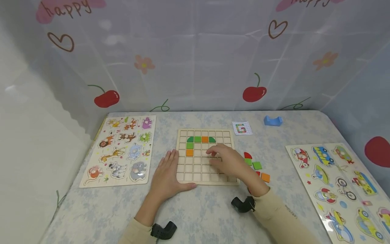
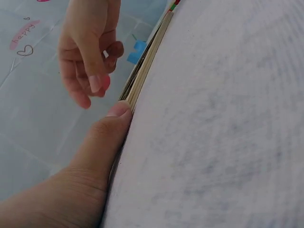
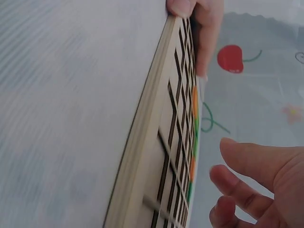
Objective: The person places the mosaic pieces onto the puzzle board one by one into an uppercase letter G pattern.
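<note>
Centrally on the table [image 1: 100, 213] lies a square wooden board [image 1: 199, 168] divided into small cells, its far rows partly filled. A dark green quarter-round piece [image 1: 190, 139], a light green square [image 1: 197, 139], an orange square [image 1: 205, 139] and another dark green quarter-round piece [image 1: 212, 139] sit side by side; below the leftmost come a second green square [image 1: 190, 145] and a second orange square [image 1: 189, 153].

The person's left hand [image 1: 166, 176] lies at the board's near left corner, fingers straight along the left side, thumb stretched out and its tip touching the near edge; it steadies the frame without wrapping round anything. The right hand [image 1: 226, 161] hovers over the right half of the board, fingers loosely bent, thumb and fingertips apart, with nothing between them.

Just right of the board, partly hidden by the right forearm, loose pieces lie on the table: a red quarter-round piece [image 1: 248, 155], green squares [image 1: 257, 165], some red and an orange one [image 1: 265, 177]. Beyond them are a small card [image 1: 242, 128] showing a coloured G and a blue holder [image 1: 273, 121]. An animal puzzle [image 1: 102, 135] lies to the left, a vehicle puzzle [image 1: 330, 176] to the right.
</note>
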`<state>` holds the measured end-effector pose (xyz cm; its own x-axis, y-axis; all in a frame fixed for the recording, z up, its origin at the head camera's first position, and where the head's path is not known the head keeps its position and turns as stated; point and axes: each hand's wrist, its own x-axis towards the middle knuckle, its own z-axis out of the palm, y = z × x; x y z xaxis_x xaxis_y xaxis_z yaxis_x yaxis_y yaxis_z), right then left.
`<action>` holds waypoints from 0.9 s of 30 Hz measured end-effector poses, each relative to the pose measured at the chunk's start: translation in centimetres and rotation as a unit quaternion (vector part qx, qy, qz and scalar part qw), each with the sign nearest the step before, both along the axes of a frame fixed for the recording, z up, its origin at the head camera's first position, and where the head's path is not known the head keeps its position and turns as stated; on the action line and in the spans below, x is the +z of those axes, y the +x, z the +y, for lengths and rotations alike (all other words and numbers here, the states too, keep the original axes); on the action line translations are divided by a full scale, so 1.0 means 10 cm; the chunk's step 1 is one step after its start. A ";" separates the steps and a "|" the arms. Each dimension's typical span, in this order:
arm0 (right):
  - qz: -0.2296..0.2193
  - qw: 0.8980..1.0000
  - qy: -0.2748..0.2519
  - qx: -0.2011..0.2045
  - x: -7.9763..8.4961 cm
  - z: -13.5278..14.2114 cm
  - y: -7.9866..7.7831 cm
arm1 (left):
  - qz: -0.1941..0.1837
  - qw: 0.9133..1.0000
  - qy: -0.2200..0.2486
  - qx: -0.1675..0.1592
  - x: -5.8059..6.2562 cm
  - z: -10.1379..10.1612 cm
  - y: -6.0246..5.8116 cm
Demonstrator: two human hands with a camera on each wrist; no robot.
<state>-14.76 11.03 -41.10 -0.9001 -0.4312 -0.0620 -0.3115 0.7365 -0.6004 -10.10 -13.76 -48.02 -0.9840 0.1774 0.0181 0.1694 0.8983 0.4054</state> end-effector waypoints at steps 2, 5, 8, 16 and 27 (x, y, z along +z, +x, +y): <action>-0.004 1.000 0.005 -0.009 0.01 0.14 0.03 | -0.001 1.000 0.005 0.000 0.00 0.00 0.00; -0.011 1.000 0.016 -0.023 0.01 0.35 0.08 | 0.000 1.000 0.007 -0.001 0.00 0.00 -0.01; -0.016 0.998 0.035 -0.040 -0.01 0.55 0.12 | 0.001 1.000 0.006 -0.003 -0.02 -0.01 -0.01; -0.009 0.993 0.085 -0.086 -0.06 0.99 0.15 | 0.006 1.000 0.012 -0.005 -0.04 -0.01 -0.01; -0.031 0.992 0.084 -0.090 -0.13 1.13 0.12 | 0.006 1.000 0.015 -0.004 -0.04 -0.01 -0.01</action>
<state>-13.60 22.29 -42.41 -0.9541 -0.2422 -0.1761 -0.1319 0.8679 -0.4789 -10.21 -13.87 -48.41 -0.9821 0.1853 0.0348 0.1820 0.8838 0.4310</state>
